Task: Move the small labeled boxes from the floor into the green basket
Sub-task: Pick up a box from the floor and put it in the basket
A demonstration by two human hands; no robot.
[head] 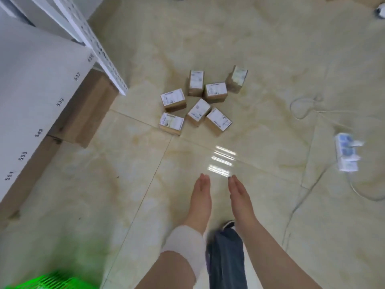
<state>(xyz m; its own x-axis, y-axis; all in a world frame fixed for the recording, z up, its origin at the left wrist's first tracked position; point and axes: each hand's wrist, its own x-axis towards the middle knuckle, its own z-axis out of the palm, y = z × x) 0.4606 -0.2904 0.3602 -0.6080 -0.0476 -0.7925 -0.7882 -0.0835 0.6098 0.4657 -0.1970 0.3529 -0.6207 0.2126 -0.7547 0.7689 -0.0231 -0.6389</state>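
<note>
Seven small brown cardboard boxes with white printed labels [196, 101] lay in a loose cluster on the glossy cream-tiled floor [260, 59], straight ahead of both hands and well apart from them. The left hand [201, 197] and the right hand [239, 197] reached forward side by side, each flat and open, fingers straight, palms turned toward one another, holding nothing. Within the cluster, the nearest members were the box at its near-left corner [171, 123] and the one at its near-right corner [218, 120]; the left hand lined up closer to the former, the right hand to the latter. Most boxes lay label-up; the farthest-right one [237, 79] looked tilted. The green plastic basket [56, 283] sat on the opposite side of the hands from the cluster, behind and to the left, only its blurred rim showing. No box appeared to be in it yet, though its inside was mostly out of view.
</note>
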